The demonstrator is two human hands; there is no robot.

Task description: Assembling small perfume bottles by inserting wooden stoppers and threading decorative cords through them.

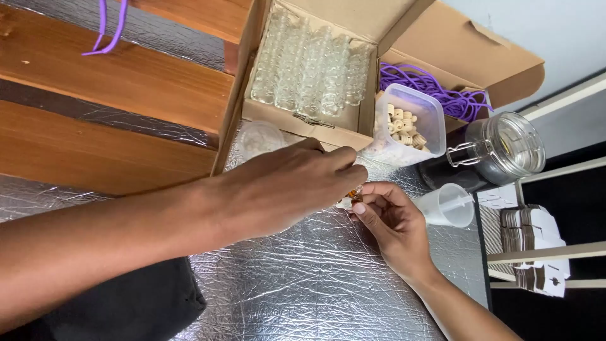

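Right now we have both hands meeting over the foil-covered surface (pixel 315 290). Our left hand (pixel 287 189) reaches across with its fingers pinched narrow at the tips, and our right hand (pixel 388 218) curls closed around a small vial (pixel 351 198) with an amber glint, held just above the surface between the two hands. What the left fingertips grip is too small to tell; it may be a stopper.

As we judge it, we are midway through one vial, with most of the work ahead: the box (pixel 303 120) behind our hands is full of clear vials (pixel 312 69) in rows. Beside it, a tub (pixel 410 123) holds many small corks, and purple cords (pixel 435 88) lie in a heap behind it. A funnel (pixel 447 205) sits just right of our right hand, near a clamp-lid jar (pixel 505 148). We see no finished vials set aside.
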